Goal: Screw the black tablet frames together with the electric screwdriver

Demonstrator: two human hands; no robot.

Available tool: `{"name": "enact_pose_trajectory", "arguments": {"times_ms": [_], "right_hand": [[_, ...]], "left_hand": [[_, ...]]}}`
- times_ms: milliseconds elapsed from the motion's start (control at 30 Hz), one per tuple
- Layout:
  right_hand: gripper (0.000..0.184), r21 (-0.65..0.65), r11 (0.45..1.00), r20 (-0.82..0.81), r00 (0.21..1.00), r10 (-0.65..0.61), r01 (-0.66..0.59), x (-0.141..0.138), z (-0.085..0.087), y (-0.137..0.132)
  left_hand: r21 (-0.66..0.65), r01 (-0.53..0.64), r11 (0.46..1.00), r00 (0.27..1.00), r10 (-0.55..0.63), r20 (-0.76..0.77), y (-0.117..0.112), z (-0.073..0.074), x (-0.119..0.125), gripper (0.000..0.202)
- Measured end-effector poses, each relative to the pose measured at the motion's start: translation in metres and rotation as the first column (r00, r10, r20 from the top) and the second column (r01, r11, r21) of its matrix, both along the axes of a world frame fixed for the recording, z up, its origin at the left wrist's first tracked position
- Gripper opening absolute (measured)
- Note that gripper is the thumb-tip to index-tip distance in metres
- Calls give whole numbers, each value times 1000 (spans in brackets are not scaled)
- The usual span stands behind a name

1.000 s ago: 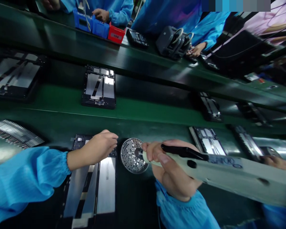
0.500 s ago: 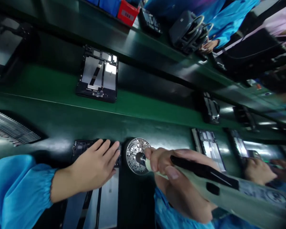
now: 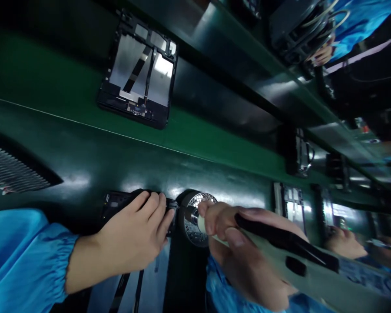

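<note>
My left hand [image 3: 135,232] lies palm down across the upper part of an opened tablet [image 3: 161,271], fingers slightly bent over its black frame. Silver panels and dark ribbon cables show below the hand. My right hand [image 3: 247,243] is wrapped round a pale green electric screwdriver [image 3: 276,261] with a black lever. Its metal nose points left, in front of a round perforated metal screw dish [image 3: 197,237]. The thin bit reaches towards the tablet's right edge; whether it touches is unclear.
Another opened tablet [image 3: 143,78] lies on the green belt [image 3: 198,143] beyond. A ribbed dark tray [image 3: 16,169] stands at left. More opened devices [image 3: 293,204] lie to the right, near a co-worker's hand [image 3: 345,243]. Across the line is another person's blue sleeve [image 3: 365,30].
The view has shifted, and the belt tablet appears larger and higher. The screwdriver's nose has moved from over the dish's middle towards its left side. My left fingers are more bent.
</note>
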State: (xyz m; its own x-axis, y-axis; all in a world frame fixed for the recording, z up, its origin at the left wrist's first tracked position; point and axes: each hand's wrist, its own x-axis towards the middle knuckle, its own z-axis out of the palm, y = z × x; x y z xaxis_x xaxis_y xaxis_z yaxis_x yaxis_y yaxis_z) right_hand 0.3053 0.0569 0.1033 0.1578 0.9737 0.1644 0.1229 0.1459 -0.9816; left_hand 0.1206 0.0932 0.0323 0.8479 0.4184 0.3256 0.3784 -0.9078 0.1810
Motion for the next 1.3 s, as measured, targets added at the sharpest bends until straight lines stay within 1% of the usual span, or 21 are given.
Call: {"name": "enact_pose_trajectory", "arguments": {"times_ms": [67, 233, 333, 433, 500, 567, 633, 700, 800, 900, 967, 1067, 1133, 1233, 1300], "right_hand": [[40, -35, 999, -1, 1000, 12, -12, 1, 0, 0], [35, -27, 1000, -28, 1000, 9, -10, 3, -3, 2], [33, -58, 998, -40, 999, -3, 0, 1, -3, 4], [28, -16, 999, -66, 996, -52, 51, -5, -5, 6], [26, 10, 993, -82, 990, -113, 115, -9, -7, 7], [25, 10, 988, -96, 983, -155, 157, -12, -9, 6], [27, 8, 988, -100, 983, -155, 157, -14, -11, 5], [32, 16, 993, -88, 989, -117, 119, -14, -12, 4], [34, 39, 996, -78, 994, -74, 77, -11, -10, 3], [32, 43, 994, -84, 991, -102, 105, 0, -5, 2], [29, 64, 988, -84, 987, -133, 139, 10, -4, -1], [24, 143, 970, -90, 978, -186, 198, 20, -9, -3], [24, 161, 963, -96, 975, -203, 216, 22, -16, -4], [28, 147, 972, -104, 980, -171, 185, 17, -24, -3], [30, 151, 977, -107, 985, -132, 147, 14, -25, -2]], "left_hand": [[2, 2, 1000, 1000, -2, 7, -1, 0, 0, 46], [10, 12, 1000, 1000, -12, 10, -1, -1, 0, 46], [8, 9, 1000, 1000, -9, 6, -1, -1, 0, 46], [0, 4, 1000, 1000, -4, 10, -2, 1, 1, 44], [-6, 1, 1000, 1000, -1, 14, -2, 2, 1, 44], [-12, 2, 1000, 1000, -2, 16, -2, 2, 1, 44], [-13, 6, 1000, 1000, -6, 16, -3, 3, 1, 44], [-12, 8, 1000, 1000, -7, 12, -2, 4, 1, 43], [-26, -25, 999, 999, 24, -34, 0, 8, -1, 45], [-44, -54, 998, 996, 50, -80, 5, 12, -5, 47], [-32, -46, 998, 997, 44, -65, 7, 13, -6, 47], [-3, -30, 1000, 999, 30, -24, 8, 11, -6, 45], [0, -32, 1000, 999, 32, -18, 9, 10, -6, 45], [-12, -34, 999, 999, 34, -35, 9, 10, -6, 43], [-17, -28, 999, 999, 27, -44, 9, 10, -6, 43]]}}
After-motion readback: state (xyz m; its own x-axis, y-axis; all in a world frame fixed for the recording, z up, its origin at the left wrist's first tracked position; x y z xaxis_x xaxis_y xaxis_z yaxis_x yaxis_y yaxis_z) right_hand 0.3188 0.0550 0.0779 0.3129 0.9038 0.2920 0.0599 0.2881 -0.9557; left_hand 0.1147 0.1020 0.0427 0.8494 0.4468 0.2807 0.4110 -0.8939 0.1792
